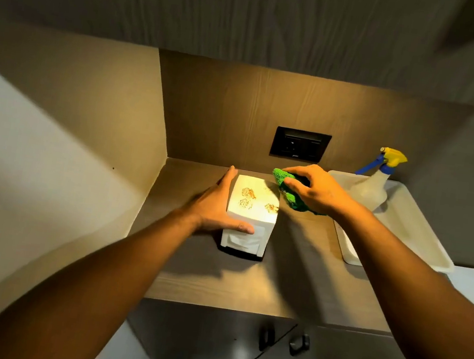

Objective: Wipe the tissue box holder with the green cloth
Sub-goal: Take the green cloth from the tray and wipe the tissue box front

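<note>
A white tissue box holder (253, 209) with a dark base stands upright on the wooden counter (275, 288). Brownish smears mark its top face. My left hand (216, 207) grips its left side, with the thumb across the front face and the fingers along the far side. My right hand (316, 190) holds a bunched green cloth (287, 191) just right of the holder's top right edge. The cloth touches or nearly touches that edge; I cannot tell which.
A white tray (416, 235) sits at the right of the counter and holds a clear spray bottle (373, 189) with a yellow and blue trigger. A black wall socket (300, 144) is on the back panel. An overhead cabinet hangs low above. Cabinet doors with handles are below the counter.
</note>
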{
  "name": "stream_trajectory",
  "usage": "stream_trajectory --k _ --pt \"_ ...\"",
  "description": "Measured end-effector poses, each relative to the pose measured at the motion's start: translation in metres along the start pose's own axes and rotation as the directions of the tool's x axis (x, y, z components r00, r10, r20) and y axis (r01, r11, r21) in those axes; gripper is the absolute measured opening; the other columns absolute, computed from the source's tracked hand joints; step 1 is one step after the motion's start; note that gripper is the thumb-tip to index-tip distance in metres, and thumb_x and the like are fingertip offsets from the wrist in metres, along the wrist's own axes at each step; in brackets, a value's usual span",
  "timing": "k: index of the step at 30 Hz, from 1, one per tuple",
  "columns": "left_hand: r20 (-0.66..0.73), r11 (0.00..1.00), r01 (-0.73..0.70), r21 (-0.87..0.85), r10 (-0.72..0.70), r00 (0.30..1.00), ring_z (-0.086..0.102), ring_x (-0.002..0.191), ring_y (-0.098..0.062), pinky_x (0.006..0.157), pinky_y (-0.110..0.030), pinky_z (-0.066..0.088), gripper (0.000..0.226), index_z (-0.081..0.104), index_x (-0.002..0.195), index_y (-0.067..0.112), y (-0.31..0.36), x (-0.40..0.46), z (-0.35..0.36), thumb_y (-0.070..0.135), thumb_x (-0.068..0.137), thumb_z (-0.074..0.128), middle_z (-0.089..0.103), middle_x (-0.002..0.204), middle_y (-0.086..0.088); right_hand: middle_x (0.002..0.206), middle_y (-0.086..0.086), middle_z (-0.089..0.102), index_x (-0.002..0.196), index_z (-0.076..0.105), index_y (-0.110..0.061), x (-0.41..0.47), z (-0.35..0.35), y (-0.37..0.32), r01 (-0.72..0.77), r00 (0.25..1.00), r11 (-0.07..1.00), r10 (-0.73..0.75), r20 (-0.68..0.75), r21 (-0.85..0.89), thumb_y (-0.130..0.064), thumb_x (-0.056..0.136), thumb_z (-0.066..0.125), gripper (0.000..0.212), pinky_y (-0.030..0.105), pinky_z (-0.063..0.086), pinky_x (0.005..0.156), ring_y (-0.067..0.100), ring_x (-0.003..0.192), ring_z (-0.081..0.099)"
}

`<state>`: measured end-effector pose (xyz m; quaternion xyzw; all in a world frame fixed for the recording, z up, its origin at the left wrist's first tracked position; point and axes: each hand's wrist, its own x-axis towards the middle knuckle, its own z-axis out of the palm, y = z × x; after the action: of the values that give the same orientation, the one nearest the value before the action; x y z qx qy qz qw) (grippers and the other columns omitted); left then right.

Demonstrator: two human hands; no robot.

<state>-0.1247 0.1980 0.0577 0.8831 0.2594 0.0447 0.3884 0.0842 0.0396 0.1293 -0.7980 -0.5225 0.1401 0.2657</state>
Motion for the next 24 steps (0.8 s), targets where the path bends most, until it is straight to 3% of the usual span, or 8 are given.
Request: stream_trajectory --k 4,8,11,15,21,24 --pt "-0.016 0.989 -0.057 -0.133 0.055 0.998 0.041 0.142 -0.026 0.114 -0.055 0.039 0.159 -0.006 0.158 0.040 -0.010 0.005 0.017 0.082 0.036 0.087 0.035 0.161 0.000 0.121 0.001 0.054 0.131 0.057 -0.027 0.009 0.011 -0.004 0.031 1.000 0.996 -0.030 0.005 -0.087 -0.042 0.095 0.050 0.039 0.022 0.040 0.079 0.012 0.106 0.047" --pt "-0.061 0.979 -0.096 -0.177 0.087 0.994 0.043 0.140 -0.024 0.111 -0.056 0.042 0.150 0.006 0.157 0.037 -0.013 0.006 0.023 0.079 0.039 0.087 0.037 0.158 0.000 0.115 -0.004 0.044 0.132 0.055 -0.031 0.016 0.021 -0.007 0.030 1.000 0.992 -0.030 0.008 -0.123 -0.047 0.094 0.048 0.041 0.027 0.041 0.084 0.012 0.107 0.042" --pt "-0.070 0.977 -0.119 -0.176 0.108 0.992 0.044 0.136 -0.023 0.110 -0.056 0.044 0.141 0.013 0.156 0.035 -0.011 0.006 0.024 0.071 0.043 0.090 0.039 0.155 -0.001 0.115 -0.003 0.045 0.131 0.056 -0.032 0.014 0.016 -0.002 0.120 0.992 0.973 -0.109 0.064 -0.198 -0.044 0.094 0.049 0.040 0.024 0.042 0.080 0.012 0.106 0.044" --pt "-0.092 0.976 -0.123 -0.181 0.108 0.990 0.042 0.139 -0.022 0.114 -0.052 0.040 0.139 0.015 0.158 0.027 -0.009 0.004 0.027 0.056 0.049 0.097 0.037 0.156 -0.002 0.115 0.003 0.051 0.132 0.056 -0.030 0.023 0.008 -0.003 0.129 0.990 0.955 -0.110 0.084 -0.266 -0.041 0.095 0.049 0.039 0.028 0.042 0.080 0.019 0.108 0.048" --pt "-0.107 0.974 -0.112 -0.196 0.092 0.990 0.046 0.135 -0.020 0.109 -0.051 0.046 0.141 0.017 0.157 0.029 -0.008 0.002 0.028 0.068 0.044 0.092 0.041 0.153 0.000 0.118 0.011 0.051 0.130 0.058 -0.029 0.022 0.017 -0.025 0.315 0.948 0.857 -0.260 0.186 -0.409 -0.038 0.094 0.050 0.038 0.040 0.053 0.083 0.025 0.103 0.051" --pt "-0.114 0.974 -0.101 -0.200 0.079 0.990 0.046 0.136 -0.019 0.109 -0.051 0.046 0.142 0.016 0.156 0.034 -0.008 0.001 0.030 0.072 0.041 0.091 0.042 0.154 0.001 0.117 0.012 0.051 0.132 0.055 -0.031 0.021 0.005 -0.015 0.248 0.966 0.876 -0.192 0.172 -0.414 -0.040 0.095 0.049 0.039 0.042 0.053 0.083 0.026 0.103 0.051"
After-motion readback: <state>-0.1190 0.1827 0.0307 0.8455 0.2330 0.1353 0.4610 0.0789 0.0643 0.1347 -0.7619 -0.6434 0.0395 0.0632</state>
